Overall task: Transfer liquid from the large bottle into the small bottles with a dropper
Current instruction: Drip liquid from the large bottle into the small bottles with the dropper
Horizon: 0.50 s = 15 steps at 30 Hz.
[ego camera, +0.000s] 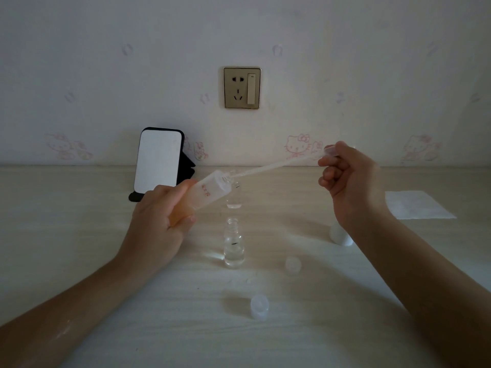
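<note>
- The left hand [159, 216] is wrapped tight around the big bottle [210, 191], just left of the middle of the frame. The bottle is tipped, with its mouth pointing right.
- The right hand [350, 181], at the middle right, pinches the soft end of the dropper [276, 164]. The dropper's tip is at the bottle's mouth.
- The front small bottle [233, 244] stands open below the middle. The back small bottle [234, 201] is partly hidden behind the big one.
- If the big bottle tips more, liquid could spill on the table [106, 261].
- A squeeze too early could make drops miss the small mouth.
- An arm could bump a small bottle over.
</note>
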{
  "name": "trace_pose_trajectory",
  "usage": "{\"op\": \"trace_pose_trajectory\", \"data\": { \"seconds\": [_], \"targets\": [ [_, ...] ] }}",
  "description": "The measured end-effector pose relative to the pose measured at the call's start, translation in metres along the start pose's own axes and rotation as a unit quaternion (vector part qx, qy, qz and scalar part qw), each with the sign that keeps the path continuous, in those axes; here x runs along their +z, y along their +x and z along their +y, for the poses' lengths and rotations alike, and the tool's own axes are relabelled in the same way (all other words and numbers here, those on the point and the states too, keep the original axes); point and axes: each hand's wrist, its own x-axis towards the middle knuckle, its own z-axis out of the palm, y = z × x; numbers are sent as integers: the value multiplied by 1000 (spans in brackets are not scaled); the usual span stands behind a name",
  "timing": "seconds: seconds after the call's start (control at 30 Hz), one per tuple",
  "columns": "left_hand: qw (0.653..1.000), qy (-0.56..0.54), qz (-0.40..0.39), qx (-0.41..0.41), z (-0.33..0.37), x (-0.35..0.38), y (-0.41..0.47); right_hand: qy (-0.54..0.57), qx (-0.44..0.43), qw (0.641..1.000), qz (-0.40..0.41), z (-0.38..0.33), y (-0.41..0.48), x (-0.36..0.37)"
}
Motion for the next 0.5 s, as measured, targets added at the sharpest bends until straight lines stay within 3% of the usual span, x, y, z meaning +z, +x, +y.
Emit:
{"op": "trace_pose_trajectory", "data": {
  "seconds": [0.5],
  "targets": [
    [990,79,20,111,18,-4,-4,-159,-21,962,-220,38,-31,22]
  ]
}}
